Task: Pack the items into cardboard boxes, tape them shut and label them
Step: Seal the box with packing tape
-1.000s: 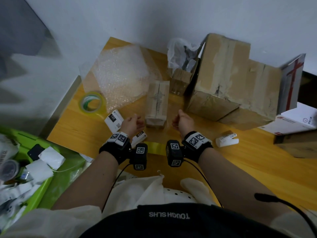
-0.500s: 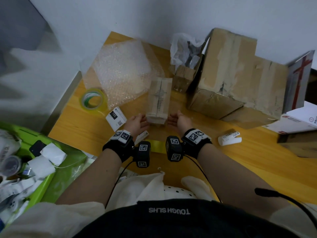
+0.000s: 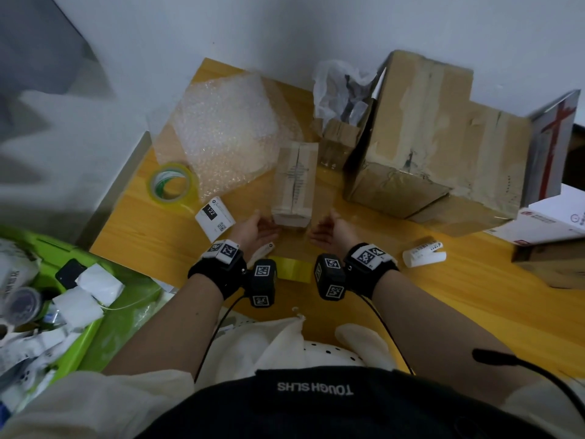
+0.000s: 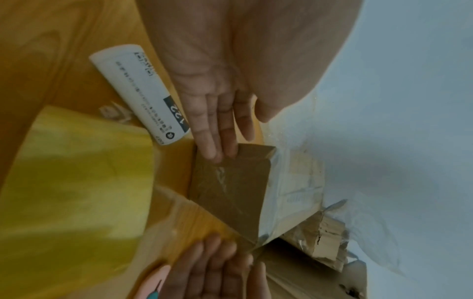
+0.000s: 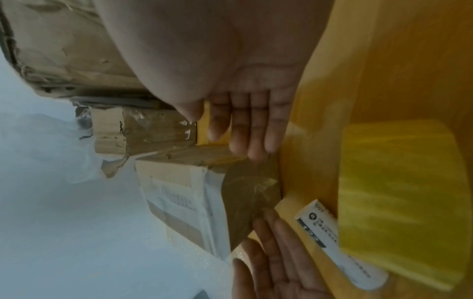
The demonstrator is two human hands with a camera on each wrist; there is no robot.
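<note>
A small taped cardboard box [image 3: 295, 182] lies lengthwise on the yellow table [image 3: 443, 305], its near end [image 4: 230, 188] [image 5: 252, 188] toward me. My left hand [image 3: 258, 228] [image 4: 217, 129] is flat and open at the box's near left corner, fingertips touching it. My right hand [image 3: 329, 229] [image 5: 245, 125] is flat and open at the near right corner. A roll of yellow-green tape [image 3: 171, 185] sits at the left. A white label slip marked 122 [image 3: 215, 218] lies beside my left hand, and a rolled white label [image 4: 143, 95] lies under it.
Bubble wrap [image 3: 224, 131] covers the far left. A large worn carton [image 3: 433, 137] stands at the right, a small open box with plastic [image 3: 340, 122] behind. A white label roll [image 3: 424, 255] and a yellow tape strip [image 3: 292, 269] lie near. A green bin [image 3: 104, 321] stands left.
Both hands went from loosely curled at the box's near end to flat and open on either side of it. The view drifted slightly; the box stayed put.
</note>
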